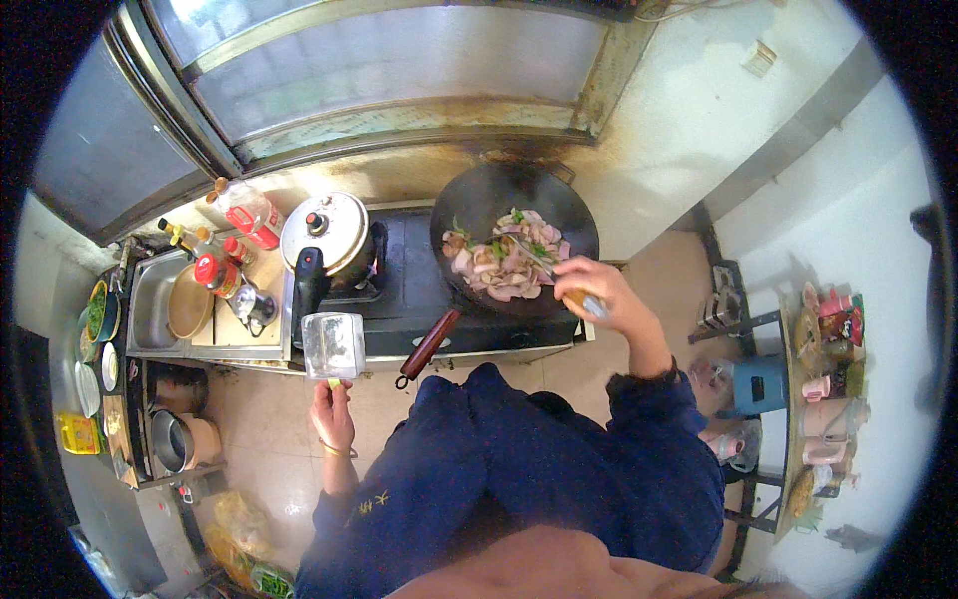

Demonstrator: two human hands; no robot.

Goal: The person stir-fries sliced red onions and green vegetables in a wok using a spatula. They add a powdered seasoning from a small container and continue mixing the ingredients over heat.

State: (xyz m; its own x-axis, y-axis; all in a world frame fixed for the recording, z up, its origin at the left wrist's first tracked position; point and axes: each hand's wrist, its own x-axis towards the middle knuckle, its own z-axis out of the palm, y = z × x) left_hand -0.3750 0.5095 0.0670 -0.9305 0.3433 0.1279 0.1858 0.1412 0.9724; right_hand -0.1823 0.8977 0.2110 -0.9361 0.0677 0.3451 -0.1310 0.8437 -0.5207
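Observation:
My right hand (pixel 599 292) grips the wooden handle of a metal spatula (pixel 533 258); part of its blade is hidden in the food. Beneath it a black wok (pixel 464 202) holds sliced pale pink meat (pixel 509 277) with bits of green vegetable. The wok's dark red handle (pixel 432 344) points toward my body. In front of the stove edge, my left hand (pixel 331 419) pinches the light green handle of a clear plastic box (pixel 334 346). Whether that box contains anything is hard to tell.
A lidded pressure cooker (pixel 323 232) stands on the left burner, its black handle facing me. Seasoning bottles and jars (pixel 217 275) crowd the board beside a steel sink (pixel 153 307). Shelves with pots (pixel 183 442) lie left; a laden rack (pixel 782 419) stands right.

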